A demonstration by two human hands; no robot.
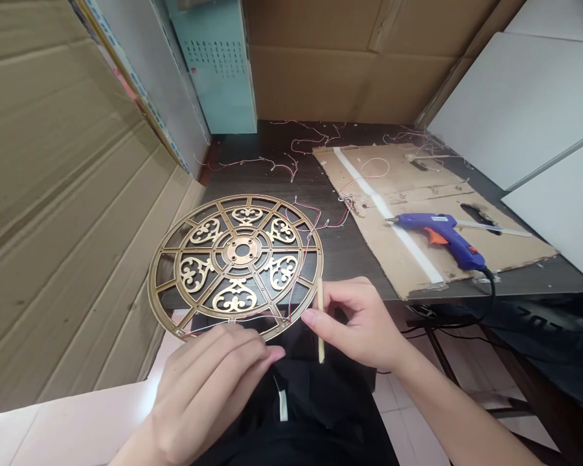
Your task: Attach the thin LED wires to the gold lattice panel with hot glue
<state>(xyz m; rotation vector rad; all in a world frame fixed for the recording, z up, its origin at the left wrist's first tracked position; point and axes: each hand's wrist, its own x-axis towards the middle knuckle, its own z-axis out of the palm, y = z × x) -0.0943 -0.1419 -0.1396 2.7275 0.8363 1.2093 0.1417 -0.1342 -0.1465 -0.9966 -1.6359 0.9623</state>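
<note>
A round bronze-coloured metal frame (pixel 243 250) with spokes and scroll ornaments lies on the dark table, its near rim reaching past the table edge. My right hand (pixel 362 317) pinches a thin pale wooden stick (pixel 320 323) between thumb and fingers, held roughly upright against the frame's right rim. My left hand (pixel 218 369) is at the near rim, its fingers curled together; what they hold is hidden. Thin red and white wire (pixel 243 318) runs along the near rim just above my left hand and over the frame's right side.
A blue glue gun (pixel 432 230) with an orange trigger lies on a cardboard sheet (pixel 408 265) to the right. Loose thin wires (pixel 260 160) are scattered at the back. Cardboard panels (pixel 78 194) wall the left, and a pale teal box (pixel 218 71) stands behind.
</note>
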